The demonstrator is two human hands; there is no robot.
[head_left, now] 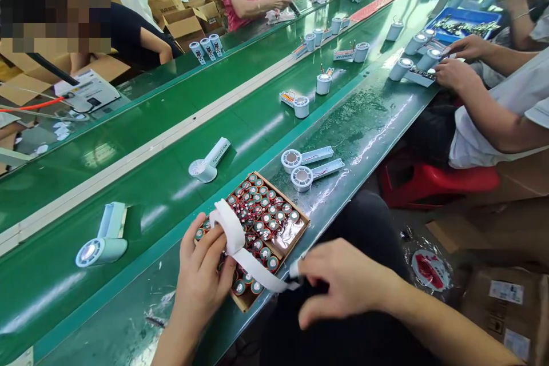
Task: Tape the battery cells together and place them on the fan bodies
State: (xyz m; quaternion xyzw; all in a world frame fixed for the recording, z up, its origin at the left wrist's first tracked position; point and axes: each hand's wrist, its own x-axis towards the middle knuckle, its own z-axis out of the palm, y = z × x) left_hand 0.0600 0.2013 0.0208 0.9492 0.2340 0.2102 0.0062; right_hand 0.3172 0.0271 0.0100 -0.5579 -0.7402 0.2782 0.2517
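Observation:
My left hand [205,266] is closed round a roll of white tape [234,230], held over a cardboard box of batteries. A strip of tape [261,272] hangs off the roll toward my right hand [338,277]. That hand, slightly blurred, has its fingers bent and its thumb apart. White material [295,266] covers or sticks to a fingertip; I cannot tell which. The box [244,302] carries several green-ringed cylindrical batteries [266,218] with red and black wires. Beyond it, two pale blue fan housings [302,178] with open handles lie on the bench.
A green conveyor belt [167,211] runs past the bench with several fan housings [202,170] on it. On the right, a co-worker's hands [461,71] handle similar housings near a blue tray [467,18]. A red stool [433,183] stands below. Other people sit across the belt.

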